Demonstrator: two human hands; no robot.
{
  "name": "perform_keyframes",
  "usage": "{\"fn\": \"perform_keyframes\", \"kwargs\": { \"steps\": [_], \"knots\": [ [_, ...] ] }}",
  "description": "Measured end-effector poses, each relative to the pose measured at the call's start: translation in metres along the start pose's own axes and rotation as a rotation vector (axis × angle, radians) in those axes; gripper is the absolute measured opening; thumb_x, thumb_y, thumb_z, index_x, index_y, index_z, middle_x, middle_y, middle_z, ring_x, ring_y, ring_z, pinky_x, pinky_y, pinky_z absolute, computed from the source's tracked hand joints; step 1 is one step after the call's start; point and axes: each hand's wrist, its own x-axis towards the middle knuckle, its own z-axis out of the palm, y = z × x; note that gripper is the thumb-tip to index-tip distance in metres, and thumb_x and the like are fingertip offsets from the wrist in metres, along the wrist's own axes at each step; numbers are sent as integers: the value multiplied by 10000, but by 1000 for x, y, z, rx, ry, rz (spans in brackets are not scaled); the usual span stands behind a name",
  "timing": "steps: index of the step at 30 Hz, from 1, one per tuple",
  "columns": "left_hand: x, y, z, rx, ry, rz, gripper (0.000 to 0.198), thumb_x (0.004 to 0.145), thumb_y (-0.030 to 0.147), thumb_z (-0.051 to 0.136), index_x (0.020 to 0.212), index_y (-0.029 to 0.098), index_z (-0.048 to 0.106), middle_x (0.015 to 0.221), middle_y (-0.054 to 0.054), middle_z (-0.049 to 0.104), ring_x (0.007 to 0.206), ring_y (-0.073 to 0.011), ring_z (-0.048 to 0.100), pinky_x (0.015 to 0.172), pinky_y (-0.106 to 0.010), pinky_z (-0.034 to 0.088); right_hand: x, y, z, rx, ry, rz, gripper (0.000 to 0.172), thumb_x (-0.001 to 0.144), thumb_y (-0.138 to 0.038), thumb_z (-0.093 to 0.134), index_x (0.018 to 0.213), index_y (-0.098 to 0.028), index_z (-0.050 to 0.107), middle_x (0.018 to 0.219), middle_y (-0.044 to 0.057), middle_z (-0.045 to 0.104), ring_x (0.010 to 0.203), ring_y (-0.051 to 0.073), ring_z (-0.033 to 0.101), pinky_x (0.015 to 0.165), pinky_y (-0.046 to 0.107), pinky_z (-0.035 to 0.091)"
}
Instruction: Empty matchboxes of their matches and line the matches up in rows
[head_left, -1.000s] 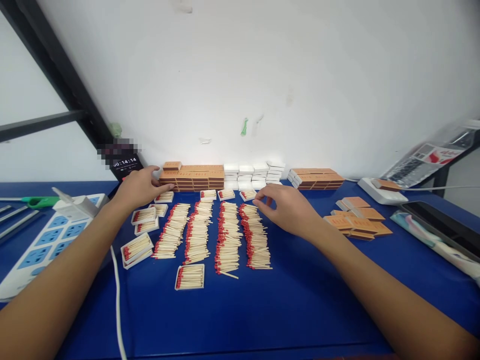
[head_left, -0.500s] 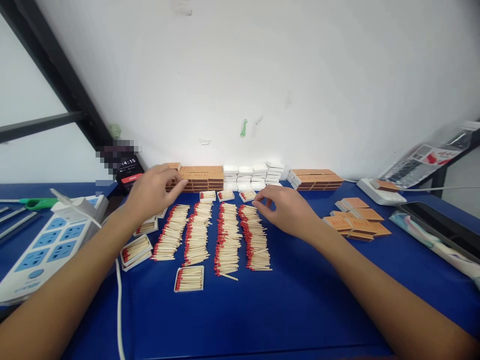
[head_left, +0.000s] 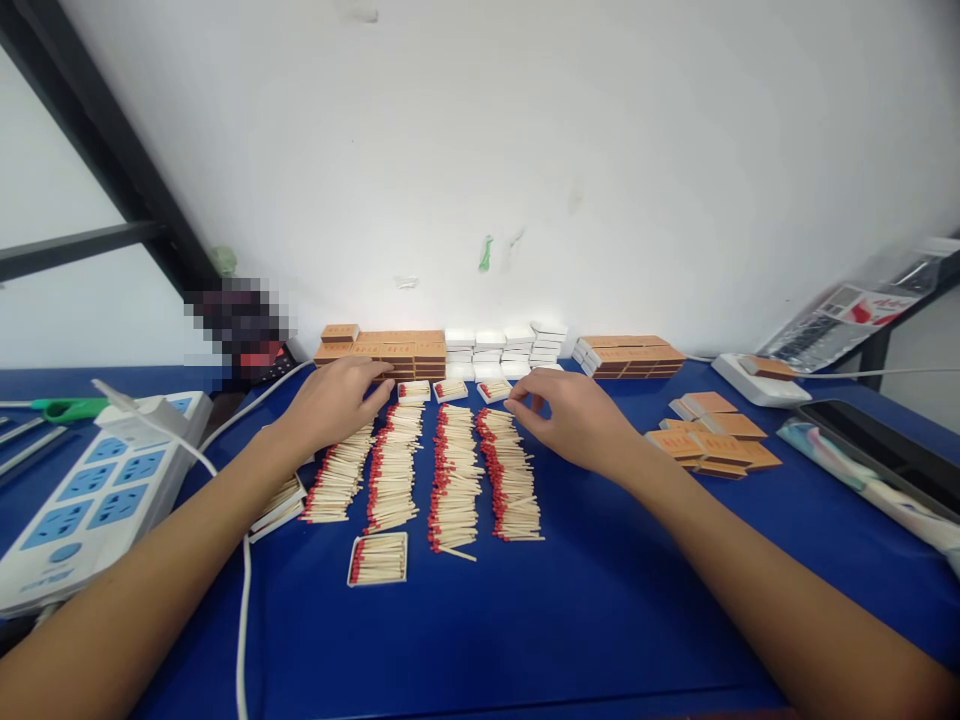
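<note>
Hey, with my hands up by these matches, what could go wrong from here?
The left hand sits close by the leftmost match row and could knock it askew. The left forearm crosses the white cable and might snag it. The right hand is very near an open matchbox tray and might nudge it.

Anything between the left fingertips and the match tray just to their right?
Nothing visible. The left hand faces the match tray directly; the stacked brown matchboxes stand behind and a row of matches lies on the near side, neither in between.
</note>
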Motion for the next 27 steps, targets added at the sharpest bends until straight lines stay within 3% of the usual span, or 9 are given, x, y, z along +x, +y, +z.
{"fn": "perform_keyframes", "kwargs": {
  "steps": [10,18,27],
  "knots": [
    [-2,-1,-12,6,18,-88,367,1002,417,450,1024,194,740,1081,-100,787,999,-307,718,766,-389,529,0,0,-1,0,6,-3,143,965,-223,610,890,-208,731,879,54,751,799,200,670,700,334,450],
    [-2,-9,-6,40,-9,-62,403,995,397,457,1162,181,753,1172,-104,785,1059,-319,721,820,-406,543,0,0,-2,-8,5,-5,142,972,-232,616,889,-205,728,873,47,747,794,197,664,696,332,444],
    [0,-12,-1,26,-38,2,420,1008,366,418,1149,183,769,1125,-95,799,1011,-306,740,838,-404,545,0,1,0,-2,6,-4,132,964,-222,620,886,-207,726,873,49,747,792,195,663,694,324,438]
  ]
}}
